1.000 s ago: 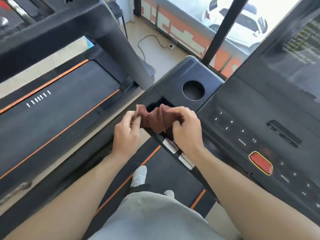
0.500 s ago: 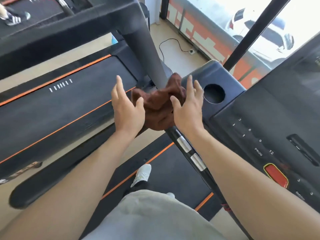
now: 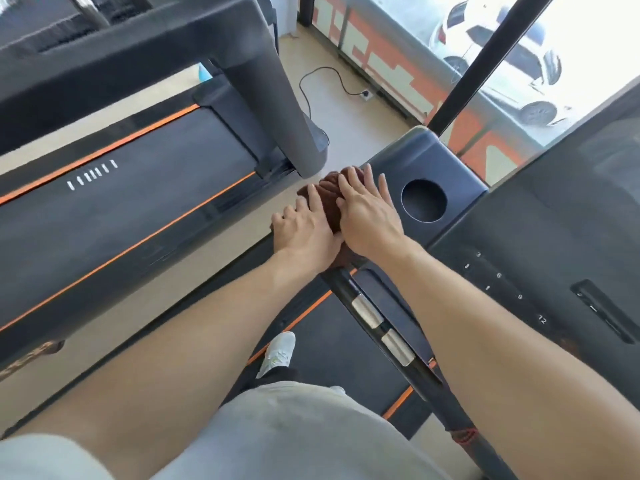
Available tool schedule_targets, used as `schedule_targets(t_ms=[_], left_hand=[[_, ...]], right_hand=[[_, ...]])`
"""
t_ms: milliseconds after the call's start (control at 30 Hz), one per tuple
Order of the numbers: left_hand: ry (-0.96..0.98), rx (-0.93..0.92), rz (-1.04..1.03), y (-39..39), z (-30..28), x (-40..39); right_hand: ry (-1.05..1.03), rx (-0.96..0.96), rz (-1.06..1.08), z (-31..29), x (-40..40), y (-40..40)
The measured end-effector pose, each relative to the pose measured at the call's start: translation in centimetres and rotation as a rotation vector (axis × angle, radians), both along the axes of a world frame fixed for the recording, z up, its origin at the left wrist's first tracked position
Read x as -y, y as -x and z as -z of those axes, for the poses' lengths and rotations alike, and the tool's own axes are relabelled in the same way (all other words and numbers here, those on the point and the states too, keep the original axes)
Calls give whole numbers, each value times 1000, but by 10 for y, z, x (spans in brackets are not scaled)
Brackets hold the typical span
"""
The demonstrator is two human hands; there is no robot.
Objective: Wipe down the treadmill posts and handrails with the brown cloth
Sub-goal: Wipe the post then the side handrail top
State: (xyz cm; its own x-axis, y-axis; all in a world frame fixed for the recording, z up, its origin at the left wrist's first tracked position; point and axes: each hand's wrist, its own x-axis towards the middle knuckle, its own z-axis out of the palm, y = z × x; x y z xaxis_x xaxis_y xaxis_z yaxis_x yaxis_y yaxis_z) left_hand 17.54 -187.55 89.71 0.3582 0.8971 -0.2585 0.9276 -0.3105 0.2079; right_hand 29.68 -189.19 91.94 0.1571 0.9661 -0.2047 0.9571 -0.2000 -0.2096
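The brown cloth (image 3: 327,194) is bunched on the left end of the treadmill console, where the black handrail (image 3: 388,336) meets it. My left hand (image 3: 304,230) lies on the cloth's left side with fingers curled over the edge. My right hand (image 3: 367,213) presses flat on top of the cloth, fingers spread and pointing away from me. Most of the cloth is hidden under both hands. The handrail carries two silver sensor plates (image 3: 366,310) and runs back toward me.
The console (image 3: 540,237) with a round cup hole (image 3: 423,200) and number buttons is on the right. A neighbouring treadmill's grey post (image 3: 277,98) and belt (image 3: 121,209) stand to the left. A cable (image 3: 332,81) lies on the floor ahead. My shoe (image 3: 278,351) rests on the belt below.
Both hands moved from holding the cloth up with fingers apart to pressing it down on the console's left end. The cloth now lies flattened beneath them.
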Motion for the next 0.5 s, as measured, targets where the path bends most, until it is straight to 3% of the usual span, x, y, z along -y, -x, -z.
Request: schedule_targets(t_ms=[67,167,267,333,500], left_hand=[[-18,-46,17,-18,0,-10],[-14,-84,150,-28,1,-26],[113,-69,295,-34,-4,-46],[144,-79,310,-44,-8,-53],[6,-71,253,-60,-1,-47]], right_hand=[[16,-79,49,-14,-17,-10],[-169,-305,325,-32,-18,-35],[-314,-325,524,-33,-1,-57],[-348,-317,556,-27,9,-57],[-414,-344,521,-16,15,-39]])
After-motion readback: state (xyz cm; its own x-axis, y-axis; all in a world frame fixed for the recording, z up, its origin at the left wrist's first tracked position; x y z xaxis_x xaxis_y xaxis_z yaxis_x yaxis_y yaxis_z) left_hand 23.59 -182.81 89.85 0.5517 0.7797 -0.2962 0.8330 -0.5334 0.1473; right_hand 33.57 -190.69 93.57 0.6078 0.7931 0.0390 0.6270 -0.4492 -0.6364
